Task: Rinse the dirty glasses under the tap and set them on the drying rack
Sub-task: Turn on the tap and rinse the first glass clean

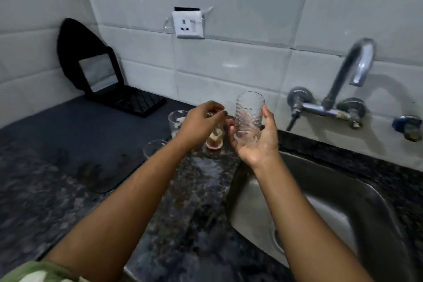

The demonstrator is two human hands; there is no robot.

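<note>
A dark speckled counter (201,213) meets the steel sink (320,201) on the right. The right hand (254,142) grips an upright patterned glass (249,117) over the sink's far-left corner; the left hand (201,121), fingers curled, reaches over dirty glasses (176,121) just left.

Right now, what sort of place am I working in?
Most likely a home kitchen: a steel sink set in a speckled stone counter, a wall tap on white tiles, and the right hand holding a glass.
</note>
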